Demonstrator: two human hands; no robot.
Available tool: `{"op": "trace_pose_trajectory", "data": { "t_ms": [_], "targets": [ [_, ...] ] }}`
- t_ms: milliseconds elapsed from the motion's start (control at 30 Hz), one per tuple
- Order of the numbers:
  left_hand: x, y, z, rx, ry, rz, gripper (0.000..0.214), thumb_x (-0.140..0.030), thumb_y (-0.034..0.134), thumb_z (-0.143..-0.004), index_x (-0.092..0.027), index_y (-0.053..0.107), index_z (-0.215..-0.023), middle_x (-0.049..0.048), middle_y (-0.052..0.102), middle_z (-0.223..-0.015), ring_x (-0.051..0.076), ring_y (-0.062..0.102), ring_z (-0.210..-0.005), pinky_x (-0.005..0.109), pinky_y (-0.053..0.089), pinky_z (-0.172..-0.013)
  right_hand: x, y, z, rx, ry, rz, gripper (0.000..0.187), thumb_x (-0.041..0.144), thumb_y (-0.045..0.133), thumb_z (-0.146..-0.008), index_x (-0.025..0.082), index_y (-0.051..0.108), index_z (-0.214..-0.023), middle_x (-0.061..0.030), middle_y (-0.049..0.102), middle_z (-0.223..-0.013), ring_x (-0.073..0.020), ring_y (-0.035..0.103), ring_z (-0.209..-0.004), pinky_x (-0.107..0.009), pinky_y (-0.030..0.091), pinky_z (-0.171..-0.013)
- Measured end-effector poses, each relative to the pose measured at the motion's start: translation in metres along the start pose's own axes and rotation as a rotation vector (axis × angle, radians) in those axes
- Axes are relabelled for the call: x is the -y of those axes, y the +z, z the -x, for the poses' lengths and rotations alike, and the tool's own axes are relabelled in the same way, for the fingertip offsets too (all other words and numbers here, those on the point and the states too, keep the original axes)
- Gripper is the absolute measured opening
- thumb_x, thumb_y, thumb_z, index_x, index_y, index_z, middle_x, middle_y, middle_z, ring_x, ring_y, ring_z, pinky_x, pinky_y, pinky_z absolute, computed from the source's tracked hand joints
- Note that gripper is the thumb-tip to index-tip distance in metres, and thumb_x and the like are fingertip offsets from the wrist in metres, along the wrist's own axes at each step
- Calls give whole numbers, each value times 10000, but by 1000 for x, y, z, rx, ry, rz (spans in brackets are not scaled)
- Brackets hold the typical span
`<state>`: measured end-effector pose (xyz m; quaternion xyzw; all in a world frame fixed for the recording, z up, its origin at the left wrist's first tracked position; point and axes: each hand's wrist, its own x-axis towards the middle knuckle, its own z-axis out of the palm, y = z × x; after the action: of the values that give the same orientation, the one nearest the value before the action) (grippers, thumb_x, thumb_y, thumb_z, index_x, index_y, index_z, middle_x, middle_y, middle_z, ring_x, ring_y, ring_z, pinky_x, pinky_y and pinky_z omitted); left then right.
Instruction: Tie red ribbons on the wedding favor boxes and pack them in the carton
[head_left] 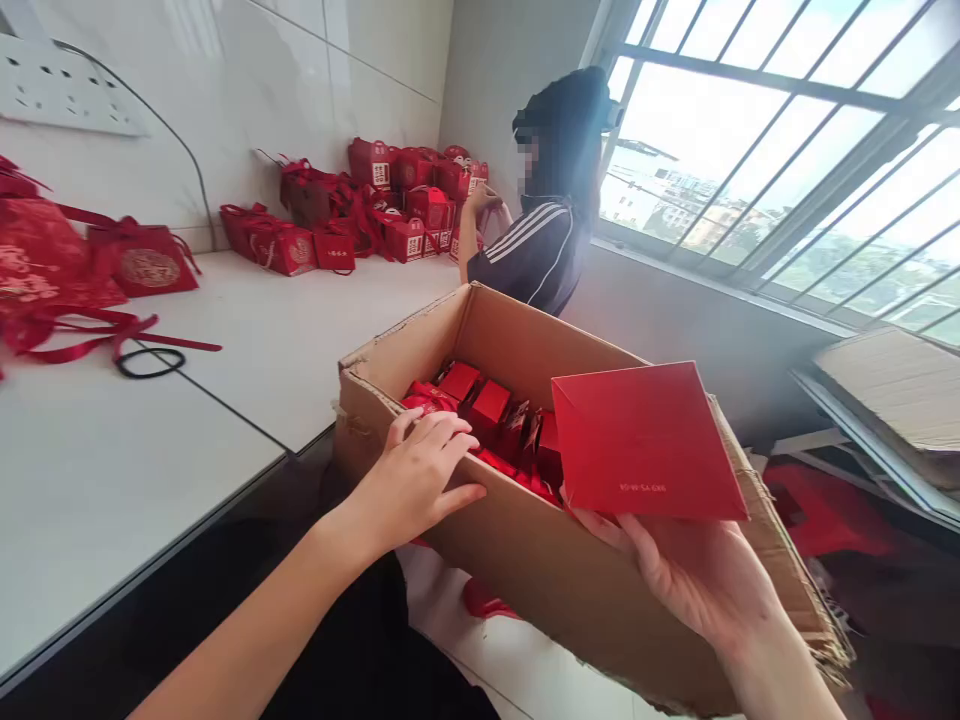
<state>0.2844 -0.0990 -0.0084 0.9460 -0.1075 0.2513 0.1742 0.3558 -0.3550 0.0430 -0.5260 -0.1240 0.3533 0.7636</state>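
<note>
My right hand holds a red gift box from below, its flat face with small printed letters turned towards me. The fingers are partly hidden behind it. Below and behind that box stands an open cardboard box with several red gift boxes inside. My left hand grips the near rim of the cardboard box, fingers bent over the edge and thumb along the outer wall. A red ribbon lies inside, just beyond my left fingertips.
On the white counter at left are red gift boxes, loose ribbon and a black loop. More red boxes are stacked by the wall. Another person is beyond the carton. Flattened cardboard lies at right.
</note>
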Motion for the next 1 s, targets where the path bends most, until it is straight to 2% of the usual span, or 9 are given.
{"op": "trace_pose_trajectory", "data": {
  "t_ms": [100,200,267,367,433,500,633,800,1000],
  "targets": [
    [4,6,5,7,-33,25,240,-334,605,-840,-208,581,-1043,42,635,-1103,215,551,-1075,434,217,-1062,3,-3,8,-92,100,-216,454,579,526,-847,299,555,-1204,-44,633,-1197,-179,629,-1064,-245,576,-801],
    [7,5,9,-9,-6,20,228,-282,620,-822,-221,560,-1034,24,629,-1076,206,548,-1063,414,206,-1065,8,-20,5,-277,-16,-49,502,583,603,-787,316,524,-1204,-30,625,-1187,-213,619,-1070,-303,593,-786],
    [7,5,11,-18,12,-16,218,-239,622,-808,-222,553,-1014,17,628,-1031,205,552,-1034,407,223,-1057,13,-40,-5,-429,-140,289,592,575,663,-728,311,479,-1224,-48,611,-1167,-255,609,-1066,-388,589,-800],
    [4,7,12,-48,34,-153,178,-215,608,-804,-200,550,-972,26,623,-947,219,557,-959,424,267,-1030,22,-75,-31,-571,-307,984,891,547,784,-553,248,382,-1289,-111,524,-1203,-344,520,-1156,-531,485,-932],
    [3,10,12,-63,51,-258,160,-231,592,-817,-180,549,-962,43,614,-916,236,555,-924,448,292,-1013,23,-95,-51,-571,-344,1364,1033,548,803,-478,186,335,-1326,-156,429,-1252,-388,430,-1227,-571,387,-1013],
    [2,13,12,-75,71,-334,147,-251,560,-838,-164,550,-957,59,606,-899,249,553,-906,468,307,-1005,18,-110,-70,-495,-286,1553,1007,549,764,-523,153,323,-1336,-173,376,-1260,-390,398,-1245,-561,342,-1048],
    [2,15,10,-87,100,-401,136,-255,475,-883,-154,549,-939,74,594,-876,256,555,-902,478,327,-996,-17,-115,-107,-307,-146,1564,858,475,721,-615,185,320,-1316,-136,386,-1211,-330,446,-1206,-500,351,-1061],
    [-3,14,11,-76,65,-388,126,-237,449,-890,-157,538,-928,69,594,-885,252,558,-941,470,328,-1009,-81,-86,-148,-95,-96,1415,825,401,741,-619,225,294,-1290,-92,379,-1168,-290,480,-1169,-499,347,-1063],
    [-10,15,14,-107,-1,-294,105,-204,441,-877,-179,520,-941,36,597,-903,220,556,-1003,426,277,-1067,-140,-51,-163,-165,-138,1186,786,348,716,-593,229,287,-1241,-68,352,-1155,-270,493,-1149,-452,361,-1062]
  ]
}}
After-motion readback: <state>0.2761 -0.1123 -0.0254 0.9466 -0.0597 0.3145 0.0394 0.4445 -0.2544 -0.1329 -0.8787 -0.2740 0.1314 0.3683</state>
